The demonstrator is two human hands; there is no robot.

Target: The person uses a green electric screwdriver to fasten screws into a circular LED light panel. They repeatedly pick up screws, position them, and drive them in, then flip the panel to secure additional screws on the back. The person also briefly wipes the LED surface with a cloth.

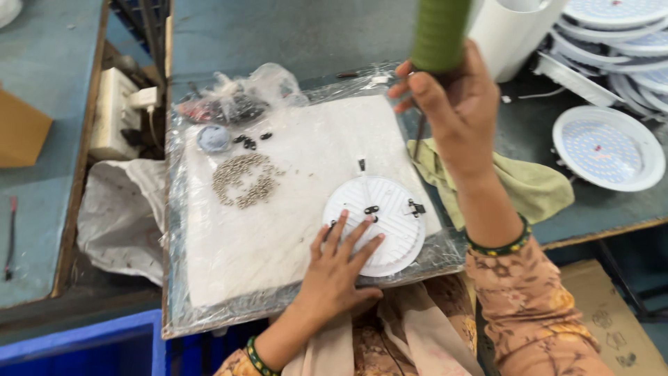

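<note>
While the left hand [339, 268] rests flat, fingers spread, on the round white lamp housing [379, 219], the right hand [452, 104] grips a green-handled tool [440, 31].

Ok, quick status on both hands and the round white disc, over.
Left hand flat, fingers pressing white disc onto padded board. Right hand raised, gripping green-handled tool. Screw pile lies clear of disc.

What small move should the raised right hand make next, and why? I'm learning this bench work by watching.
Probably bring the right hand down so the green-handled tool meets the white round lamp back. The left hand lies flat on that disc, pinning it to the white pad, while the tool is held well above it.
</note>
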